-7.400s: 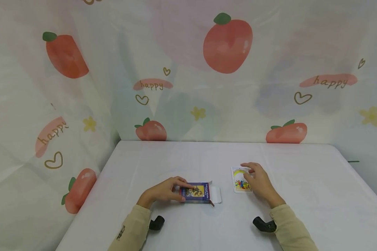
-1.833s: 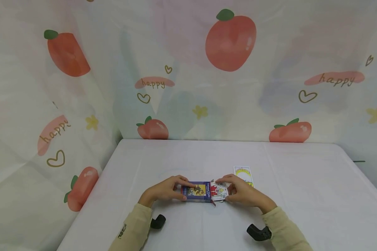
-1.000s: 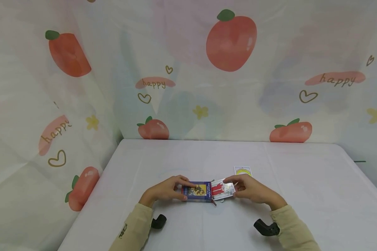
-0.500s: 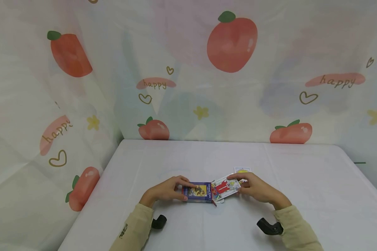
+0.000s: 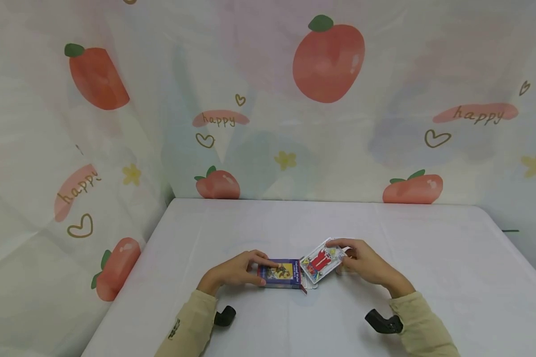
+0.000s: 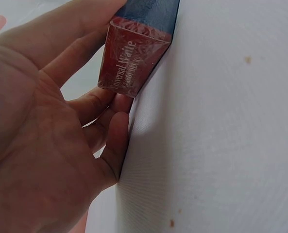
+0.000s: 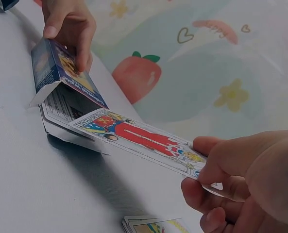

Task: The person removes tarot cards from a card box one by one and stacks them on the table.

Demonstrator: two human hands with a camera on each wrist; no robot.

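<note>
My left hand [image 5: 236, 270] grips a blue tarot card box [image 5: 279, 274] lying flat on the table, thumb on the near side and index finger stretched over its top. The box's red end [image 6: 131, 58], lettered "Universal Waite", faces the palm in the left wrist view. At the other end the flap stands open, and several cards [image 7: 59, 104] show inside. Between thumb and fingers my right hand [image 5: 366, 263] pinches a tarot card [image 7: 139, 138] with a red-robed figure. That card slants up, its far end overlapping the box's mouth in the right wrist view.
A small stack of face-up cards [image 7: 158, 226] lies on the white tablecloth [image 5: 250, 223] beneath the right hand, mostly hidden in the head view. A fruit-printed curtain [image 5: 268, 99] stands behind the table. Black wrist mounts [image 5: 384, 322] stick out below the sleeves.
Earlier my right hand was at the laid-out card; then it took hold of the red-figured card at the box's mouth and drew it right and upward, turning it. The left hand and box stay put.
</note>
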